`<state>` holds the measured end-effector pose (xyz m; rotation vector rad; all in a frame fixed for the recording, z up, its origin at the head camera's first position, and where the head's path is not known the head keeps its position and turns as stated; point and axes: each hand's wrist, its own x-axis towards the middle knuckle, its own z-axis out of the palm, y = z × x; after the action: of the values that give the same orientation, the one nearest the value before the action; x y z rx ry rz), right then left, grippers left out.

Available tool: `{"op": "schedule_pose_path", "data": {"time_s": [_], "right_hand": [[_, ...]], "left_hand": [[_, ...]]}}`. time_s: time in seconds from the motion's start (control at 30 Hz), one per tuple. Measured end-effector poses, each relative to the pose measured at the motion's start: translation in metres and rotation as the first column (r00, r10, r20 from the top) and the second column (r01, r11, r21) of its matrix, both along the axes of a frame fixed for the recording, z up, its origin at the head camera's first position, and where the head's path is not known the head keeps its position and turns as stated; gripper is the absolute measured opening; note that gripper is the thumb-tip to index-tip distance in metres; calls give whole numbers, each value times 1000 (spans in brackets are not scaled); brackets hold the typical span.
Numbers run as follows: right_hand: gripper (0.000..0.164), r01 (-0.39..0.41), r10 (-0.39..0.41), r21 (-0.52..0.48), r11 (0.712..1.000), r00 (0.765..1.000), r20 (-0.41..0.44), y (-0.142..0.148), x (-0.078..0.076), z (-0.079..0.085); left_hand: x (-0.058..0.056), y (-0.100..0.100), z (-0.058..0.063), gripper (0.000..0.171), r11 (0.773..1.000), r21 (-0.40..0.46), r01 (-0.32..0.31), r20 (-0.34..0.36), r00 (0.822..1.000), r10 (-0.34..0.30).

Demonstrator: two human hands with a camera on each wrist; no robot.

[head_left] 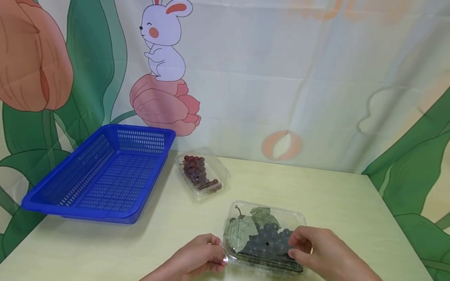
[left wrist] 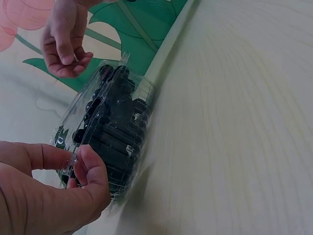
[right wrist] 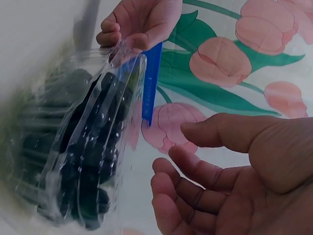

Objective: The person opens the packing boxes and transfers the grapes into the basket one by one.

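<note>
One pale table (head_left: 337, 207) bears boxes (head_left: 261, 236) before printed cloth (head_left: 239, 89).

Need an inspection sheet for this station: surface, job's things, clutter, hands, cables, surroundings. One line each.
Surface: pale table, wood-like grain.
Job's things: larger clear box with dark grapes and leaves, lid over them; whether latched, cannot tell.
Clutter: blue basket at the left and smaller clear box with red grapes, both apart from the hands.
Hands: left hand pinches clear plastic at the larger box's near left corner; right hand has its fingers loosely curved, not touching the box in the right wrist view.
Cables: nothing seen.
Surroundings: cloth backdrop printed with a rabbit, tulips and leaves.
</note>
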<state>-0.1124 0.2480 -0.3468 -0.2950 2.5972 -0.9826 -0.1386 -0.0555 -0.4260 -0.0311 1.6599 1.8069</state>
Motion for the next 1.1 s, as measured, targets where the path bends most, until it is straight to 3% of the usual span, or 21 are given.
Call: {"op": "schedule_pose_path", "data": {"time_s": [0.27, 0.73, 0.93, 1.1], "right_hand": [[14, 32, -27, 83, 996, 998, -52, -30, -3, 7], [14, -30, 50, 129, 991, 986, -158, -59, -7, 7], [15, -86, 127, 171, 982, 961, -244, -70, -8, 5], [16, -124, 190, 200, 972, 917, -350, -78, -6, 2]], "left_hand": [[1, 0, 0, 14, 1000, 9, -2, -15, 1000, 3], [2, 2, 0, 19, 1000, 20, -13, -7, 1000, 13], [1, 2, -1, 22, 999, 29, -15, -18, 1000, 16], [1, 2, -2, 22, 999, 33, -19, -26, 999, 19]]}}
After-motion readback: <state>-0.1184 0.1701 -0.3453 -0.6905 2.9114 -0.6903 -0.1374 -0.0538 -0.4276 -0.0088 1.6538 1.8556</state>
